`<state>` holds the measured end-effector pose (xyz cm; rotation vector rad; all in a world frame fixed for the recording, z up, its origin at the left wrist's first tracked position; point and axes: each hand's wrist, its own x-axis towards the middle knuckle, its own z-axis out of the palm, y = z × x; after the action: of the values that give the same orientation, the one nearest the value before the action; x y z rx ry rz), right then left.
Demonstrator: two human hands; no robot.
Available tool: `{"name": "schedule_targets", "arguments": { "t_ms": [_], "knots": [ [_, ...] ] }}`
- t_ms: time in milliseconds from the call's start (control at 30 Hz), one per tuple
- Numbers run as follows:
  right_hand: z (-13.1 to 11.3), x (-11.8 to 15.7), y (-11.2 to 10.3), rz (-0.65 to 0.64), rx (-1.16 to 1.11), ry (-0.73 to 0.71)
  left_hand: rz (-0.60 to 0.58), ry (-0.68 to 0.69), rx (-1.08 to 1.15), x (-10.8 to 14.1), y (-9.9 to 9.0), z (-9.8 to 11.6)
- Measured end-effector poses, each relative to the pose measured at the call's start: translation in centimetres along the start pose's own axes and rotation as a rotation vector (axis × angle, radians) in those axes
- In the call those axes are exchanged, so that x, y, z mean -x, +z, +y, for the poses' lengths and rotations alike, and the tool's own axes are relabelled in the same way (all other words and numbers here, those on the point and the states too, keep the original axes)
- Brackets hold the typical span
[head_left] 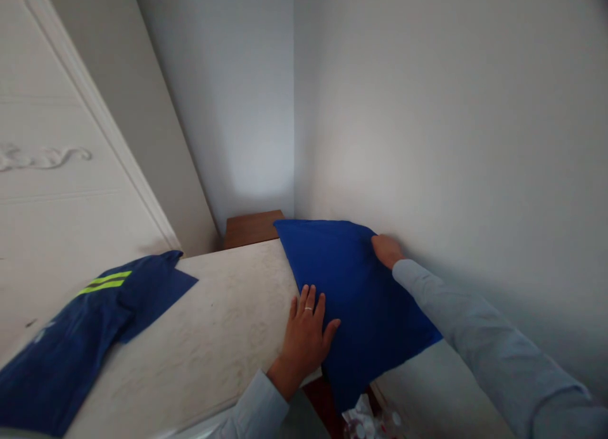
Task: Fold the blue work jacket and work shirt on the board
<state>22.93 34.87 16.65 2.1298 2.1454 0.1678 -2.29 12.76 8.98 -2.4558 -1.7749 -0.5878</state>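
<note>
A bright blue cloth (351, 287) lies spread over the right end of a worn, stained white surface (223, 312), against the wall. Its lower part hangs down past the front edge. My right hand (388, 251) is closed on the cloth's far right edge, beside the wall; its fingertips are partly hidden. At the cloth's left edge my left hand (308, 331) rests flat with spread fingers and a ring, partly on the cloth. Left of it lies a crumpled navy garment (102, 325) with yellow-green stripes.
A white panelled cabinet (71, 128) with carved trim stands at the left. Behind the white surface, in the corner, is a brown wooden top (251, 227). Bare grey wall (451, 122) bounds the right side. Below the cloth sits a crinkled clear-and-white plastic wrapper (365, 420).
</note>
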Motion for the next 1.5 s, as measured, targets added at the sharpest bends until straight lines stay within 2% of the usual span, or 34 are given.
{"name": "schedule_targets", "arguments": {
  "t_ms": [100, 200, 300, 367, 467, 500, 567, 667, 800, 967, 1067, 1167, 1233, 1333, 1433, 1500],
  "knots": [
    [-0.4, 0.1, -0.1, 0.011, 0.026, -0.022, -0.064, 0.026, 0.064, 0.8, -0.4, -0.4],
    [-1.6, 0.4, -0.6, 0.060, 0.041, -0.039, -0.057, 0.040, 0.097, 1.3, -0.3, -0.6],
    [-4.3, 0.9, -1.2, 0.162, 0.045, -0.128, -0.045, 0.050, 0.114, 1.4, -0.1, -0.6],
    [-6.9, 1.1, -1.1, 0.201, 0.036, -0.266, -0.059, 0.048, 0.134, 1.4, -0.2, -0.5],
    [-10.4, 0.8, 0.2, 0.211, -0.014, -0.497, -0.092, 0.036, 0.175, 1.5, -0.8, -0.3],
    [-11.3, 0.5, 0.9, 0.200, -0.047, -0.524, -0.100, 0.032, 0.188, 1.5, -1.0, -0.3],
    [-12.3, -0.3, 2.4, 0.154, -0.121, -0.489, -0.112, 0.027, 0.209, 1.6, -1.4, -0.2],
    [-12.6, -1.4, 4.2, 0.086, -0.173, -0.407, -0.125, 0.032, 0.224, 1.8, -1.8, -0.2],
    [-12.0, -2.4, 5.7, 0.100, -0.179, -0.435, -0.123, 0.045, 0.207, 2.1, -2.0, 0.0],
    [-10.9, -3.3, 6.8, 0.141, -0.147, -0.536, -0.113, 0.044, 0.258, 2.1, -2.5, 0.4],
    [-10.3, -4.0, 7.4, 0.151, -0.083, -0.644, -0.165, 0.102, 0.323, 2.3, -3.4, -0.5],
    [-9.8, -4.8, 8.0, 0.179, -0.099, -0.707, -0.184, 0.144, 0.420, 3.7, -5.5, -3.5],
    [-9.5, -5.4, 8.6, 0.204, -0.126, -0.739, -0.104, 0.076, 0.403, 5.5, -7.5, -6.9],
    [-9.1, -6.5, 9.6, 0.235, -0.149, -0.780, -0.009, -0.187, 0.135, 9.0, -11.1, -13.7],
    [-8.8, -7.5, 10.5, 0.232, -0.146, -0.791, -0.026, -0.531, -0.200, 12.7, -14.6, -20.6],
    [-8.6, -8.1, 11.1, 0.235, -0.161, -0.798, -0.039, -0.689, -0.321, 14.8, -16.3, -24.2]
  ]
}}
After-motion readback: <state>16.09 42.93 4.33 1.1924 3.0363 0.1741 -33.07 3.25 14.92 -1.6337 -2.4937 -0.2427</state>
